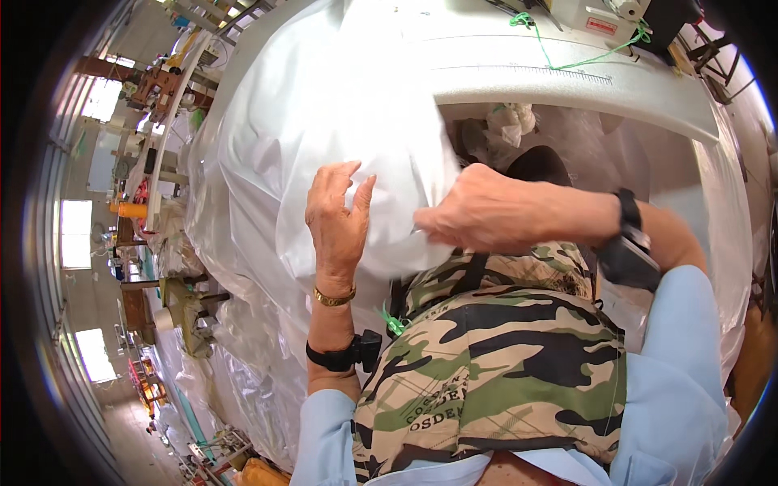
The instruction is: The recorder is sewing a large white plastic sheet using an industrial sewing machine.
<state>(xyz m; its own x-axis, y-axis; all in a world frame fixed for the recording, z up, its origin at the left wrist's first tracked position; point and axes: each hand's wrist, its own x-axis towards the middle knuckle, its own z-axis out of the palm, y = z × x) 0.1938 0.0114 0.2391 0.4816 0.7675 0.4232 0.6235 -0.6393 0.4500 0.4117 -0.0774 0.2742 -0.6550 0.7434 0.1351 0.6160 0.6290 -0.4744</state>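
A large sheet of white fabric (324, 97) hangs in folds over the table edge and down towards my lap. My left hand (335, 212) is raised over the cloth, its thumb and fingers spread, with nothing between them. Right of it, my right hand (478, 212) is closed, fingers bunched and thumb pointing left, close to the fabric's right edge. Motion smears this hand. A small dark tip shows by its thumb, but what the fingers hold is hidden.
A white worktable (519, 53) with a printed ruler scale curves across the top. Green string (559, 66) trails from a white machine (596, 16) at the far right. Clear plastic sheeting (259, 381) hangs at lower left; a camouflage apron (519, 356) covers my lap.
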